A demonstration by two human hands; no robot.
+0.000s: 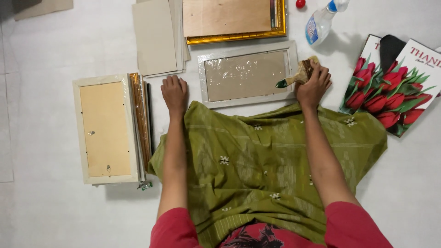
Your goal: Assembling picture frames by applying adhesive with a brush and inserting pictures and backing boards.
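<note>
My right hand (313,85) grips a paintbrush (298,76) with a green handle tip, held at the right edge of a white picture frame (248,76) that lies face down on the white floor. A plastic film covers the frame's brown backing. My left hand (174,92) rests as a loose fist on the floor, left of that frame and right of a stack of frames (106,129). A green cloth (266,160) covers my lap below both arms.
A gold frame (234,20) and grey backing boards (156,36) lie at the top. A spray bottle (321,20) and a small red ball (300,3) sit top right. Red tulip prints (395,87) lie at the right.
</note>
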